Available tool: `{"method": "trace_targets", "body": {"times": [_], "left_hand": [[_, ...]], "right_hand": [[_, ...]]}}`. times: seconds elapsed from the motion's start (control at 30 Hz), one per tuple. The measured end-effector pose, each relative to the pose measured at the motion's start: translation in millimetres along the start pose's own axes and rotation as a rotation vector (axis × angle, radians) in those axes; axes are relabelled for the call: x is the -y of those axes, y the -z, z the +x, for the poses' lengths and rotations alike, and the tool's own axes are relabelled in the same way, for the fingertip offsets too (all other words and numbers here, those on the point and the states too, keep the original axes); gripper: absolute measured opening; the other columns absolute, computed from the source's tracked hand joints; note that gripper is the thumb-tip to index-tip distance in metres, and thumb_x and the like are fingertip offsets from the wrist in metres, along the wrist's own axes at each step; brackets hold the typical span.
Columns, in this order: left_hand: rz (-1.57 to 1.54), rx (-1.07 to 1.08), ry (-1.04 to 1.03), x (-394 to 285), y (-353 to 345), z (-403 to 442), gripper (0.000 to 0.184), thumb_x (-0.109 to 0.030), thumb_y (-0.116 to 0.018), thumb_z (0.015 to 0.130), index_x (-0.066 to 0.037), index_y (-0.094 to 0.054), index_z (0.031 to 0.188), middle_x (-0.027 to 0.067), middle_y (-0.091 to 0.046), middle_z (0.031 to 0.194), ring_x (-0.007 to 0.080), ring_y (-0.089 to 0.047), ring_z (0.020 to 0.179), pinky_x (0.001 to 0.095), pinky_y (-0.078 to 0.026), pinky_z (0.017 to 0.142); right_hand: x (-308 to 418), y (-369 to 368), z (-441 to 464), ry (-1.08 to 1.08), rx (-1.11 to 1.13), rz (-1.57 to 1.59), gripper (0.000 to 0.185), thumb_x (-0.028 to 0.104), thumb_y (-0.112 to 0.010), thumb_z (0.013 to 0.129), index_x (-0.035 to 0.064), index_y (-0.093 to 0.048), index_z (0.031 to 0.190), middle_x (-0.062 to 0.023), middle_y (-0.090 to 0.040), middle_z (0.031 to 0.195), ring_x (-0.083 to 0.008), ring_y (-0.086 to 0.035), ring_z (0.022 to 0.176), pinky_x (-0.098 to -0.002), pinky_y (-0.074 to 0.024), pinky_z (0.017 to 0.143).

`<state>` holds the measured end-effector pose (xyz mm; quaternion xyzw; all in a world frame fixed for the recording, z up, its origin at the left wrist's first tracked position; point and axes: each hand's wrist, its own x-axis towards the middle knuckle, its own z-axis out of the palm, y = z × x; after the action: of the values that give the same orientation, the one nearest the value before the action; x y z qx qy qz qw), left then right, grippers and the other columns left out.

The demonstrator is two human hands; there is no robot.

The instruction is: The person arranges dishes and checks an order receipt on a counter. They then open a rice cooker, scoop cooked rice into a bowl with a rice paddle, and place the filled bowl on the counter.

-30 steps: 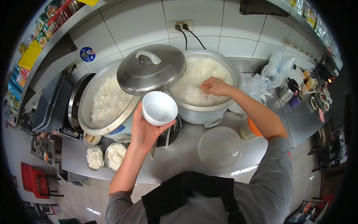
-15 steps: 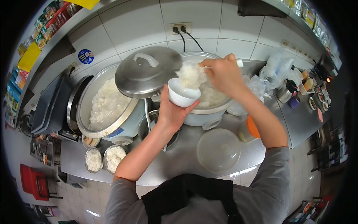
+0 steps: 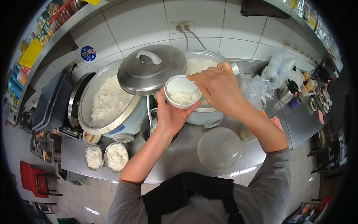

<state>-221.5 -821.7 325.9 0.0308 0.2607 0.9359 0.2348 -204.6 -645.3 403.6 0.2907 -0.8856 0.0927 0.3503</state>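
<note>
Remote view of rice being portioned, as I follow it through the head camera: the left hand (image 3: 173,118) is curled around the white bowl (image 3: 181,106) from below, holding it aloft before the near rim of the right cooker (image 3: 204,118), while the right hand (image 3: 220,87) is closed around the white paddle (image 3: 188,84), its blade inside the bowl above the rice (image 3: 183,98). I judge spillage the chief risk: a hard push of the blade against one wall could tip the bowl, which rests on fingers alone, and grains clinging to the paddle could drop over the edge. The metal lid (image 3: 152,71) lies near, so a sideways swing might knock it. Compared with one second earlier, the bowl, then empty, now contains rice, and the right hand has left the cooker's interior.
</note>
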Motion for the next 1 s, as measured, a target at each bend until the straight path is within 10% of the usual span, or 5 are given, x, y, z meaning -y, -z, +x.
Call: {"method": "trace_targets", "body": {"times": [0.63,1.0], "left_hand": [[-0.073,-0.11,0.006,-12.6,30.3,-30.0,0.072,-0.056,-0.037,0.097,-0.002,-0.039,0.143,0.0197,-0.048,0.141,0.0388,-0.052,0.126,0.0494,-0.047,0.105],[-0.115,-0.086,-0.02,-17.4,31.0,-40.6,0.07,-0.053,-0.038,0.098,-0.001,-0.036,0.144,0.0217,-0.046,0.142,0.0432,-0.051,0.126,0.0501,-0.048,0.105]], "right_hand": [[-159.0,-135.6,-28.8,-0.171,0.452,-0.339,0.015,0.003,-0.061,0.076,0.0124,-0.07,0.083,-0.0109,-0.069,0.073,-0.0249,-0.066,0.072,-0.0402,-0.0361,0.086],[-126.3,-124.7,-41.2,-0.153,0.656,-0.067,0.025,0.002,-0.061,0.075,0.0161,-0.074,0.091,-0.007,-0.07,0.074,-0.0215,-0.064,0.073,-0.0354,-0.0337,0.089]]}}
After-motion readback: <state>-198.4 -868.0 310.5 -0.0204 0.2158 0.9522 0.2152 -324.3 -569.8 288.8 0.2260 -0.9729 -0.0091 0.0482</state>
